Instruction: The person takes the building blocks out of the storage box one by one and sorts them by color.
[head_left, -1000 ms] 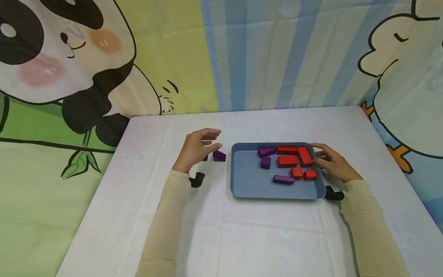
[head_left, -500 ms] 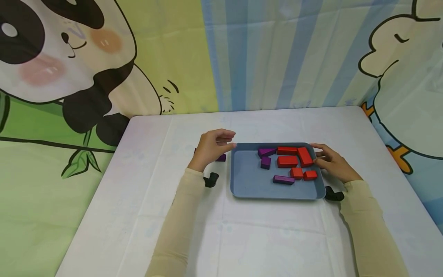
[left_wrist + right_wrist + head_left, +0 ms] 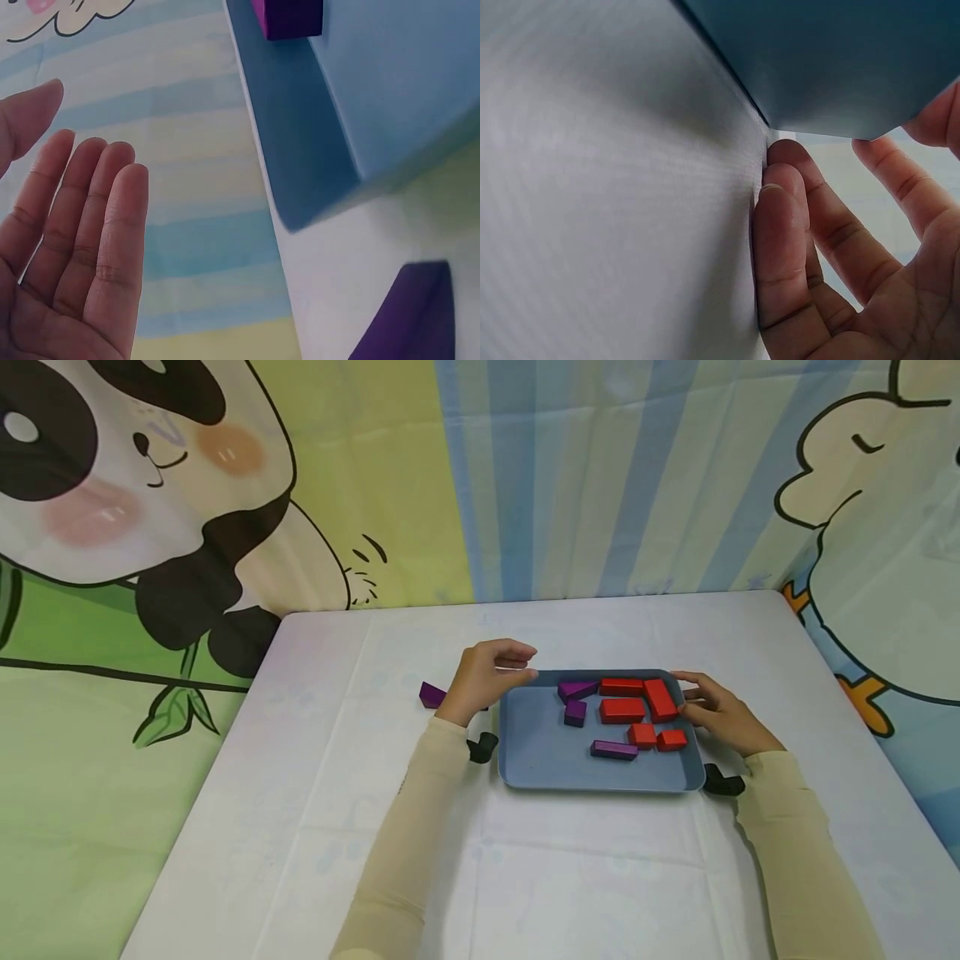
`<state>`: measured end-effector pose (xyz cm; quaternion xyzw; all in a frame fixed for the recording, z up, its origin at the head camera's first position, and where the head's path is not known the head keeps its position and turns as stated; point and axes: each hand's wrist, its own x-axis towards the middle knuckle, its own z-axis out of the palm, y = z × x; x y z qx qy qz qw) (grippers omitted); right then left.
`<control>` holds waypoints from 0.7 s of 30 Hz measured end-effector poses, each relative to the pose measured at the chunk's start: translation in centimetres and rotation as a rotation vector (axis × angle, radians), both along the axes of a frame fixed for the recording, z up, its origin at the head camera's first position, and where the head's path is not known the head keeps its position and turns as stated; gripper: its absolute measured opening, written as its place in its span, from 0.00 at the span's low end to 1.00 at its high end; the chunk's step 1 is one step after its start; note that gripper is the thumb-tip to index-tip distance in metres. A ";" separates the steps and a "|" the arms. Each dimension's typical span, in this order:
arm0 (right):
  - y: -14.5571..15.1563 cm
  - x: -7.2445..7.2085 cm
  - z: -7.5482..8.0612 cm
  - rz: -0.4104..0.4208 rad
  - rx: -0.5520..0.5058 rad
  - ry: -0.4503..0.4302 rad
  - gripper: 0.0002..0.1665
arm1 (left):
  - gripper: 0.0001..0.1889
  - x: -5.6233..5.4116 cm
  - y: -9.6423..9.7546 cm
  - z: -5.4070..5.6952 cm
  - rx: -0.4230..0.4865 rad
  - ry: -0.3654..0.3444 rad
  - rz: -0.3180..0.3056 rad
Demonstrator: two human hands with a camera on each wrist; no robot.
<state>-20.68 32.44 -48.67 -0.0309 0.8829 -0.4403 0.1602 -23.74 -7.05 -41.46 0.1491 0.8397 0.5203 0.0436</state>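
My left hand (image 3: 495,672) is raised at the back left corner of a blue-grey tray (image 3: 540,772). Its fingers (image 3: 120,225) are extended and the palm holds nothing. On the tray's other side, my right hand (image 3: 723,714) grips the back right corner, thumb at the rim and index fingertip at the outer wall; its other fingers (image 3: 780,255) lie low against the table. Inside are several red blocks (image 3: 622,711), a purple wedge (image 3: 577,691), a purple cube (image 3: 575,713) and a purple bar (image 3: 614,749).
A purple block (image 3: 432,695) lies on the white tabletop (image 3: 585,868), left of the tray. Another purple block beside the tray is mostly hidden by the left hand. Black wrist straps (image 3: 723,780) show below both hands. A printed cloth backdrop (image 3: 585,477) stands behind the table.
My left hand has moved right, from over the loose purple blocks to the tray's left back corner. One purple block is uncovered by this. The right hand, tray and blocks stay put.
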 end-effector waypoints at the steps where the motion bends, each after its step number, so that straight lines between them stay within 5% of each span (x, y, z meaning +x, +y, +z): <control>1: 0.0 0.0 0.0 0.001 0.002 0.004 0.40 | 0.16 -0.1 0.2 -0.1 0.000 -0.005 -0.001; 15: -0.1 0.1 0.1 0.006 0.010 0.026 0.39 | 0.16 -1.3 3.3 -2.0 -0.031 -0.061 -0.005; 21: -0.1 0.1 0.2 0.001 0.007 0.020 0.40 | 0.14 -1.6 4.8 -2.7 -0.066 -0.095 0.077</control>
